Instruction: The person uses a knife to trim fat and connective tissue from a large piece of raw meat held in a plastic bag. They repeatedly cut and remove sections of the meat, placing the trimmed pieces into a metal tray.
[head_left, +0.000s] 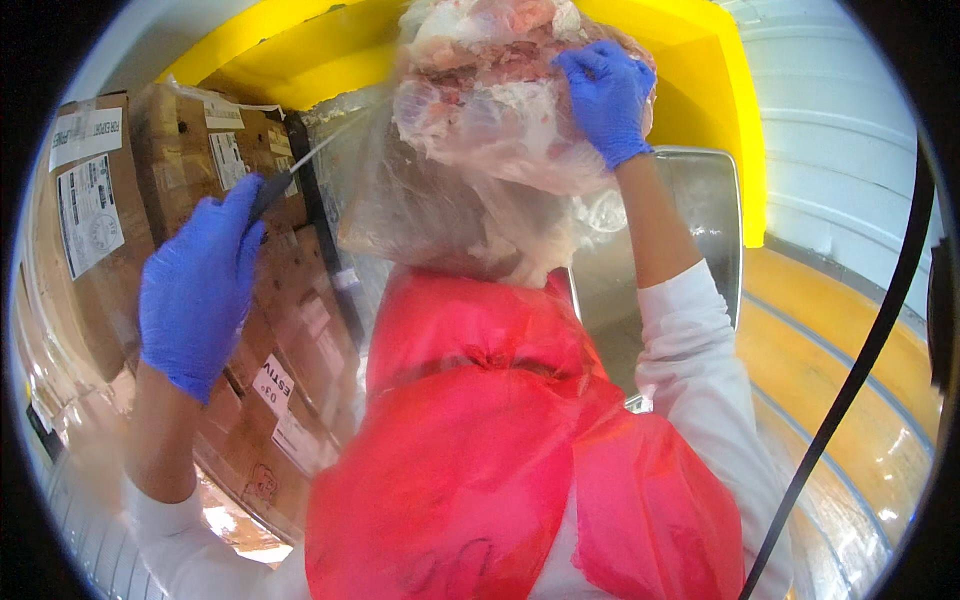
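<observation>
A large pale-pink piece of raw meat (500, 120) with white fat is at the top centre, partly in a clear plastic bag (450, 215) that hangs below it. My right hand (605, 105), in a blue glove, has its fingers curled against the meat's right side. Off to the left, my left hand (200, 290), gloved in blue too, is closed round the dark handle of a knife (268, 195). Its thin blade points up and right toward the bag, apart from the meat. What lies under the meat is mostly hidden.
Stacked cardboard boxes (160, 190) with labels stand at my left. A yellow bin wall (745, 120) curves behind the meat, and a shiny metal tub (690, 200) is below my right wrist. Yellow slats (850, 330) run along the right, and a black strap (850, 390) crosses there.
</observation>
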